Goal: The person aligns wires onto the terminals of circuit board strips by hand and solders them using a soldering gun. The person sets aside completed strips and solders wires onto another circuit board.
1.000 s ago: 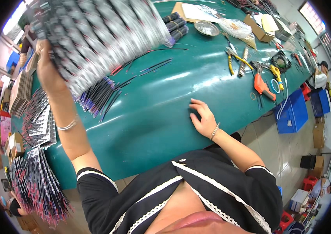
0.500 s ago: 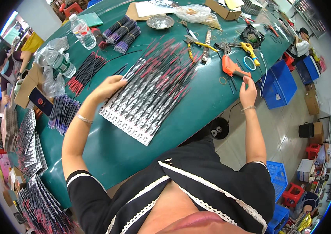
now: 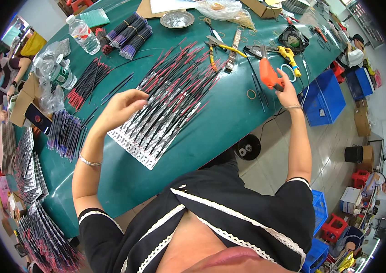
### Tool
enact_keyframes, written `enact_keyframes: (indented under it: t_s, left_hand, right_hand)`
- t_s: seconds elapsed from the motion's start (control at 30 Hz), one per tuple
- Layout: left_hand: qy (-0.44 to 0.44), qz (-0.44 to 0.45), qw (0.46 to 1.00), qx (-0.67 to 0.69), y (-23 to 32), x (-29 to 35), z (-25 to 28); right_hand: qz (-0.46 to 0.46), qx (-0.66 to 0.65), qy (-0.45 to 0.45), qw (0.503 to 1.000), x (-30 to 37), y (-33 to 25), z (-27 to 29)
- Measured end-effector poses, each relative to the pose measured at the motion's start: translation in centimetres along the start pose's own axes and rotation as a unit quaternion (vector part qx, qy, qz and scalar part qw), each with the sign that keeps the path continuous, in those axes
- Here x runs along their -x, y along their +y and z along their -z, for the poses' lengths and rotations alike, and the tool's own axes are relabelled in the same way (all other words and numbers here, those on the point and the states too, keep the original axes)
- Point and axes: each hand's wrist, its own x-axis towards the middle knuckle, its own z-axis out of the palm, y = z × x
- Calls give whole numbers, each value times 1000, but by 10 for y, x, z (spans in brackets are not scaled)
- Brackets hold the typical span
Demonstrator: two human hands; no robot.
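The left hand (image 3: 122, 108) hangs at the left edge of the white sheet (image 3: 130, 146), palm turned down, its fingers gently curled and its thumb a little apart from them; nothing shows pinched between, and whether the fingertips touch the sheet or its wires cannot be told. The sheet lies flat on the green table (image 3: 206, 127), between the two hands but much nearer the left; its bare lower strip comes out below the left hand, toward the person's body, while the black and red wires (image 3: 174, 86) fan away from it, up and to the right of that hand. The right hand (image 3: 287, 94) is closed on the handle of the orange gun (image 3: 267, 73), fingers wrapped round it, with the nozzle pointing away from the person. The gun is well apart from the sheet, to its right. Just left of the right hand lie thin dark sticks (image 3: 260, 91) and a rubber band (image 3: 251, 94); beyond it are a yellow tool (image 3: 289, 59) and a black fan (image 3: 294, 41), and to its right, below table height, a blue bin (image 3: 324, 98). Pliers (image 3: 229, 47) lie ahead, between the hands. Left of the left hand are a purple-tipped bundle (image 3: 64, 134) and a phone (image 3: 37, 118); ahead of it, red-tipped leads (image 3: 86, 84) and a dish (image 3: 177, 19).
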Motion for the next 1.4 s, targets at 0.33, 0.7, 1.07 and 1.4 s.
enact_keyframes:
  t_s: [0.33, 0.7, 1.07, 1.4]
  left_hand:
    - [-62, -317, 946, 12, 80, -44, -131]
    - [-6, -213, 968, 134, 73, -4, -142]
    - [-43, -208, 976, 47, 50, 11, -164]
    - [375, 219, 768, -471, -105, 130, 40]
  right_hand:
    - [186, -509, -162, 825, 82, -145, -7]
    - [69, -204, 17, 976, 91, -137, 10]
    - [35, -626, -158, 763, 114, -155, -110]
    - [-8, -659, -227, 717, 91, -135, -108]
